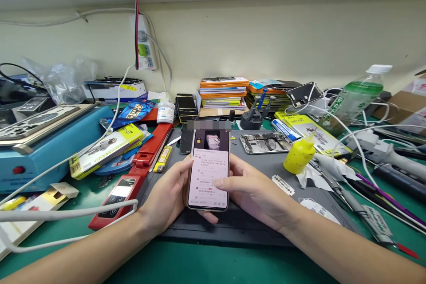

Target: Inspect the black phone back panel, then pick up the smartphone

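The green counter [229,264] is showing closest of all, and a dark mat [239,229] is lying on it. Two bare arms are reaching in from the two sides. The left hand [168,193] is holding a phone [206,173], with its grip wrapped around the phone's left side. The right hand [256,191] is holding the other side, so its grip is also clamped on the phone, and its thumb is sticking out over the lit screen. It is hard to tell from here if that thumb is touching the glass. The phone is sitting between the hands, above the mat, and it is showing a small picture with lines of writing under it. A white cable [66,215] is looping near the left arm. To the left, a long red tool [115,199] is lying beside the mat. To the right, a razor blade [282,185] is lying flat near the right hand. A bit farther, a small yellow bottle [298,156] is leaning, and an opened-up phone body [266,143] is lying just beside it. Behind those, a dark screwdriver holder [251,120] is standing near a stack of boxes [222,93]. A big green drink bottle [354,97] is tipping over to the right. Farthest back, a white power strip [143,44] is hanging on the pale wall [266,40].
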Motion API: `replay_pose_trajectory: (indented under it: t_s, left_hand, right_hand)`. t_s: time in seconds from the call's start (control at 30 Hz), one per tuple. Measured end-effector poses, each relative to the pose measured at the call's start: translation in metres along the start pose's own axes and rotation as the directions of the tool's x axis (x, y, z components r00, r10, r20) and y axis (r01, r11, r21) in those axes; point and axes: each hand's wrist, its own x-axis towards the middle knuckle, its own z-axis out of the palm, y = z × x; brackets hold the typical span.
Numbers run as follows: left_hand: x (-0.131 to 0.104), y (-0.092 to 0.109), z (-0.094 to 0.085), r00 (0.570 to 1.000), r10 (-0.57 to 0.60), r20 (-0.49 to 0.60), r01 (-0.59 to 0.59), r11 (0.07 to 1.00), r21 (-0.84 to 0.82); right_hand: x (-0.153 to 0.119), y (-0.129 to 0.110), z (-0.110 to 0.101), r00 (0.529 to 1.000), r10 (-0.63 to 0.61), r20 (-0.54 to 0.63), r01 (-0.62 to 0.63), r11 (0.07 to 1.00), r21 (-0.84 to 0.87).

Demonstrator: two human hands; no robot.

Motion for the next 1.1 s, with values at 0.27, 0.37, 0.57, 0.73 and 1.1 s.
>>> replay_pose_trajectory:
  t_s: [0.27, 0.37, 0.57, 0.73, 1.1]
  left_hand:
    - [-0.0016, 0.0013, 0.0012, 1.0, -0.019, -0.019, 0.019, 1.0, 0.008]
    - [-0.0016, -0.0001, 0.0, 1.0, 0.001, -0.01, -0.001, 1.0, 0.004]
    - [0.0, 0.0, -0.0007, 1.0, 0.014, 0.014, -0.014, 1.0, 0.0]
    - [-0.0007, 0.0013, 0.0003, 1.0, -0.003, -0.003, 0.003, 1.0, -0.008]
    - [-0.0009, 0.0015, 0.001, 1.0, -0.004, 0.002, 0.004, 1.0, 0.006]
  right_hand:
    - [0.0002, -0.0006, 0.0001, 1.0, 0.0, 0.018, 0.0, 1.0, -0.028]
    - [0.0011, 0.0001, -0.0002, 1.0, -0.008, -0.003, 0.008, 1.0, -0.003]
    - [0.0011, 0.001, -0.0016, 0.999, -0.008, 0.034, 0.009, 1.0, -0.02]
    - [0.0007, -0.0003, -0.0001, 1.0, 0.005, 0.004, -0.005, 1.0, -0.012]
    - [0.0004, 0.0001, -0.0008, 1.0, 0.009, 0.005, -0.009, 1.0, -0.012]
